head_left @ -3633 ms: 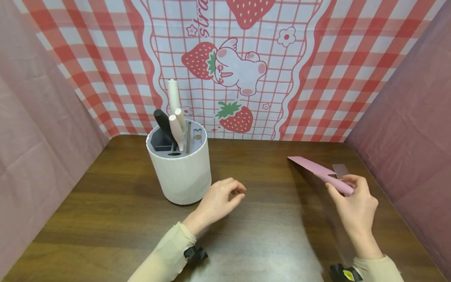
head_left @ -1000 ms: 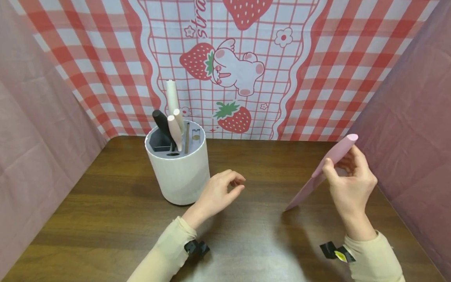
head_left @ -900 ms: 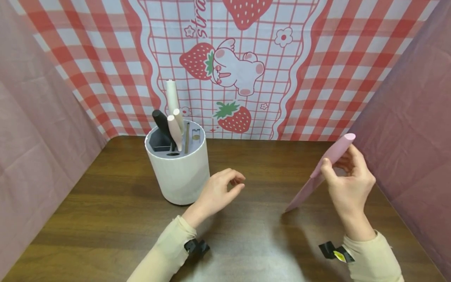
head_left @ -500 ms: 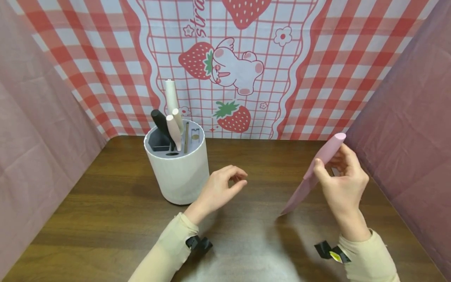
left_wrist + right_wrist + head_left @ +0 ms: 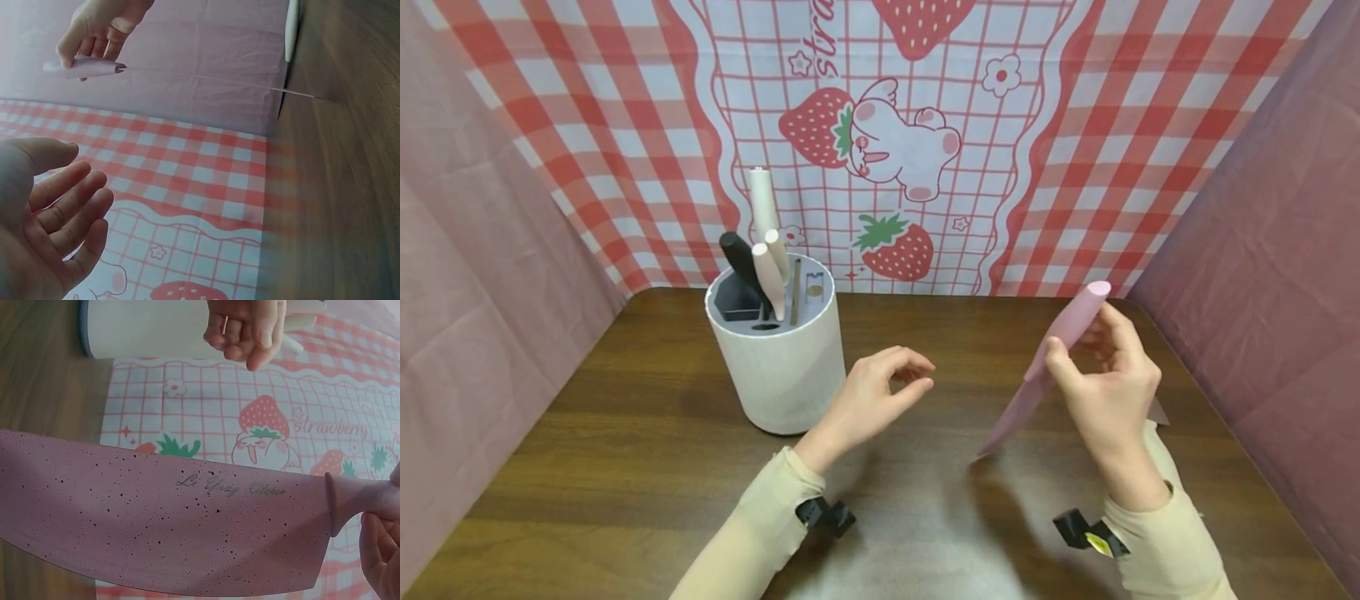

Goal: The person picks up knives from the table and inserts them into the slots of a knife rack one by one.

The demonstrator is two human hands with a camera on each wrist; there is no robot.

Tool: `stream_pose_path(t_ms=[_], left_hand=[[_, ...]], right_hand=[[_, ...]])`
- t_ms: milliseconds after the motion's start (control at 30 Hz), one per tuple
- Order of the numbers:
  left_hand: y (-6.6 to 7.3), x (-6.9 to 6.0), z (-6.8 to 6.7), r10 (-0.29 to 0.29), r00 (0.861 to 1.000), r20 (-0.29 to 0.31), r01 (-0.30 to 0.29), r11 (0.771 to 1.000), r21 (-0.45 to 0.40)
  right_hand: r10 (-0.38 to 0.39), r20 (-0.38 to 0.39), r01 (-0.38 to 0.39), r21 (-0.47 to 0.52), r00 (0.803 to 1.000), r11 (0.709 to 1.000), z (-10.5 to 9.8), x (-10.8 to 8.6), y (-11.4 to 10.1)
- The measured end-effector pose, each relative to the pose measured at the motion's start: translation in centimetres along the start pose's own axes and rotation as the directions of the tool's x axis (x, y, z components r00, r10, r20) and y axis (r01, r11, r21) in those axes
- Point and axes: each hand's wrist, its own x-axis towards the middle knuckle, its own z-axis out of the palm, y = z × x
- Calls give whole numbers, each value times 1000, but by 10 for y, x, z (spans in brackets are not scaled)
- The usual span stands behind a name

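Observation:
My right hand [image 5: 1108, 392] pinches the handle of a pink knife [image 5: 1067, 325], its blade slanting down and left with the tip low over or at the table; contact cannot be told. In the right wrist view the broad speckled blade [image 5: 162, 512] carries printed lettering. My left hand [image 5: 876, 396] is loosely bent beside a white cylindrical knife block [image 5: 782, 379] and holds nothing, as its fingers [image 5: 69, 212] show in the left wrist view. In the block stand a black handle [image 5: 743, 265], a pale pink handle [image 5: 769, 275] and white handles [image 5: 763, 200].
The block stands at the left back of the wooden table [image 5: 647, 467]. A flat greyish piece [image 5: 1157, 412] is partly hidden behind my right wrist. A red checked cloth [image 5: 1105, 150] with strawberries hangs behind, and pink cloths hang at both sides.
The right hand has raised the knife from low at the right, turned it handle up and blade down, and brought it left. The left hand has shifted slightly up and right.

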Motion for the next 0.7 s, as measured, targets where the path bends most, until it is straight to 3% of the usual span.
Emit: stream_pose_path(t_ms=[367, 700], left_hand=[[11, 9, 2, 19, 1000, 17, -19, 1000, -21], [19, 16, 4, 72, 997, 18, -71, 997, -21]], right_hand=[[-29, 15, 28, 39, 999, 999, 8, -2, -5], [-46, 52, 44, 42, 998, 998, 15, -2, -12]])
